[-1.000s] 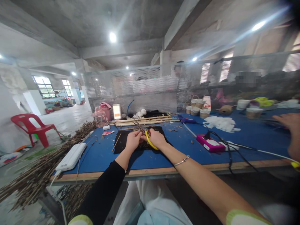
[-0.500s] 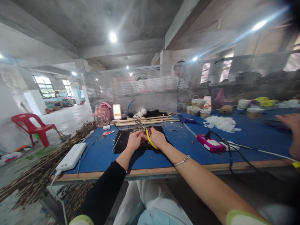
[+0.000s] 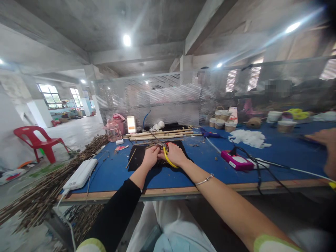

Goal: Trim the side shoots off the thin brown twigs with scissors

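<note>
My right hand point(image 3: 174, 154) is closed around scissors with yellow handles point(image 3: 168, 159); the blades point up and away to the left. Close beside it, my left hand point(image 3: 151, 157) has its fingers pinched together, touching the right fingers. Whatever lies between the left fingertips is too small to make out. Both hands are over a black cloth point(image 3: 135, 162) on the blue tabletop, with brown plant bits on it. A thin stick point(image 3: 131, 157) lies on the cloth's left part.
Long pale sticks point(image 3: 162, 135) lie behind the cloth. A white power strip point(image 3: 80, 174) is at left, beside bundled dry stalks point(image 3: 52, 175). At right are a purple box with cables point(image 3: 236, 161), a blue glue gun point(image 3: 210, 134), white fluff point(image 3: 252, 139) and another person's hand point(image 3: 325, 136).
My hands stay almost in place over the cloth, the left shifting very slightly. The other person's hand at the right edge has changed its pose a little.
</note>
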A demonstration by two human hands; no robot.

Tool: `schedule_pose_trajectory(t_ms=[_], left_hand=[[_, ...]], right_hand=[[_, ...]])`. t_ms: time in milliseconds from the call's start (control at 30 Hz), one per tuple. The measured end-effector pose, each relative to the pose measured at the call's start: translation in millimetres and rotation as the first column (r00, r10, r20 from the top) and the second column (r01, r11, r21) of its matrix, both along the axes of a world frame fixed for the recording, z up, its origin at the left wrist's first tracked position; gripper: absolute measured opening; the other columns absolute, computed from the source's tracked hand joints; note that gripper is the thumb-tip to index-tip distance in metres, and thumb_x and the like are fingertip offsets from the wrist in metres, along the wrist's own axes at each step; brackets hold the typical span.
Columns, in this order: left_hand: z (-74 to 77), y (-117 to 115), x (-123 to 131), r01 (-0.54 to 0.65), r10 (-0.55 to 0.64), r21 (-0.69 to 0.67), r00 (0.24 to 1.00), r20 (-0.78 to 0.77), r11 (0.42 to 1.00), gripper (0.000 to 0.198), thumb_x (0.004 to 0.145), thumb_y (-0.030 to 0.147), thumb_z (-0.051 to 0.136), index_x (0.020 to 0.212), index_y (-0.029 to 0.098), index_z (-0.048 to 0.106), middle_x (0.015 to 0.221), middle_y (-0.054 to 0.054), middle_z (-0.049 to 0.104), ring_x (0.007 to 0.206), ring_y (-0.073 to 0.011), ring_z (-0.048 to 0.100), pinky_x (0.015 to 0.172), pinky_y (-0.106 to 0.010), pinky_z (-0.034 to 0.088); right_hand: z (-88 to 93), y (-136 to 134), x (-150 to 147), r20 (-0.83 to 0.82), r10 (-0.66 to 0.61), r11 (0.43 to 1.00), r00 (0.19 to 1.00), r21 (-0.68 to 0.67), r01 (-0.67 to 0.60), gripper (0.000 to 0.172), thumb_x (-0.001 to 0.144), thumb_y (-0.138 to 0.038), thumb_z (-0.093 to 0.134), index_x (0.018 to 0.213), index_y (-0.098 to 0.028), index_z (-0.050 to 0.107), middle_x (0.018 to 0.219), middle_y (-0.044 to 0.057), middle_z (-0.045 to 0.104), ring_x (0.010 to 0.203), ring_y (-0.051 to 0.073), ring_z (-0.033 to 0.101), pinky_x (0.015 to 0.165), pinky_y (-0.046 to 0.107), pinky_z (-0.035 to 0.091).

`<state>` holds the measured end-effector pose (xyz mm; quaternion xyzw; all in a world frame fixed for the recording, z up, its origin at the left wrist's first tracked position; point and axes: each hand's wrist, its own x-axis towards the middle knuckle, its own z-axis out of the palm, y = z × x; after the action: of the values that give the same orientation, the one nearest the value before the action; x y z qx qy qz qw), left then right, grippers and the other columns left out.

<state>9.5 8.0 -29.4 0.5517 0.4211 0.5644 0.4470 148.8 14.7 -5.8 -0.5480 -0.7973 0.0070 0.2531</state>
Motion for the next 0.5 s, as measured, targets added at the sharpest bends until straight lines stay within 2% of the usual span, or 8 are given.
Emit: schedule_pose_trajectory(t_ms=[67, 300, 500], left_hand=[[0.4, -0.5, -0.8, -0.006, 0.006, 0.014, 1.0, -0.03, 1.0, 0.023, 0.073, 0.033, 0.052, 0.075, 0.013, 0.061, 0.069, -0.005, 0.067, 0.054, -0.0128, 0.058, 0.055, -0.025, 0.047], [2.2, 0.0, -4.1, -0.13, 0.157, 0.15, 0.97, -0.187, 0.98, 0.025, 0.075, 0.032, 0.05, 0.077, 0.013, 0.065, 0.08, -0.007, 0.069, 0.07, -0.0152, 0.061, 0.069, -0.026, 0.047], [5.6, -5.1, -2.5, -0.08, 0.103, 0.141, 0.981, -0.165, 0.987, 0.025, 0.076, 0.031, 0.047, 0.079, 0.012, 0.064, 0.075, -0.006, 0.068, 0.06, -0.0127, 0.058, 0.06, -0.023, 0.046]], right_hand=[[0.7, -0.4, 0.3, 0.01, 0.005, 1.0, 1.0, 0.009, -0.005, 0.062, 0.062, -0.066, 0.056, 0.095, -0.014, 0.048, 0.098, 0.013, 0.057, 0.094, 0.026, 0.055, 0.075, 0.03, 0.038], [0.8, -1.8, 0.3, 0.012, 0.03, 0.998, 0.999, 0.046, -0.03, 0.064, 0.061, -0.069, 0.054, 0.094, -0.015, 0.047, 0.097, 0.013, 0.057, 0.093, 0.026, 0.055, 0.073, 0.031, 0.038], [-1.3, -0.4, 0.6, -0.013, 0.056, 0.998, 0.998, 0.01, -0.056, 0.062, 0.063, -0.069, 0.053, 0.094, -0.016, 0.046, 0.091, 0.012, 0.061, 0.088, 0.024, 0.059, 0.069, 0.028, 0.039]])
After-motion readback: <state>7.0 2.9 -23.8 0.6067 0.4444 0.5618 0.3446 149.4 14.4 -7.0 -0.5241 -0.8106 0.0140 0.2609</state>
